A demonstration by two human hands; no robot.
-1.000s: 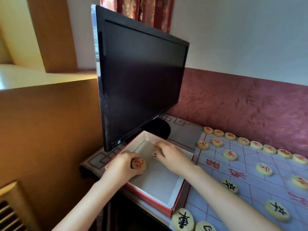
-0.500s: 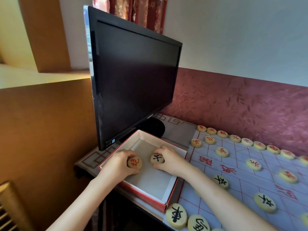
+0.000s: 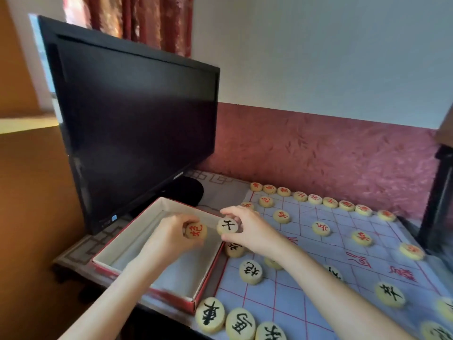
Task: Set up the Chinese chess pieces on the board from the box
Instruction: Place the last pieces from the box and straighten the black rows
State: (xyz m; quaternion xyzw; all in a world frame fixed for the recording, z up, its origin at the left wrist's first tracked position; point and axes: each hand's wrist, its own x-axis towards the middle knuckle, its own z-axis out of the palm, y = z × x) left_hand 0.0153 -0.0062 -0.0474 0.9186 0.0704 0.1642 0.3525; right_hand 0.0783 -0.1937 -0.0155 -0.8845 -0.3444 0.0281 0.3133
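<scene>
A red-edged cardboard box [image 3: 137, 246] with a white inside lies left of the pale blue chess board [image 3: 326, 271]. Above the box, my left hand [image 3: 171, 239] grips a round wooden piece with a red character [image 3: 196, 231]. Over the box's right rim, my right hand [image 3: 250, 231] pinches a piece with a black character [image 3: 228, 226]. Red-marked pieces [image 3: 315, 199] line the board's far edge, with more in front of them. Black-marked pieces [image 3: 210, 315] sit along the near edge and near left [image 3: 250, 271]. No loose pieces show inside the box.
A black monitor [image 3: 137, 133] on a round stand [image 3: 186, 192] rises just behind the box. A dark red wall panel [image 3: 331, 153] runs behind the board. A dark piece of furniture [image 3: 438, 192] stands at the right edge. The table's front edge is close below the box.
Both hands have lifted out of the box with their pieces and shifted right toward the board. The view has swung right, showing more of the board.
</scene>
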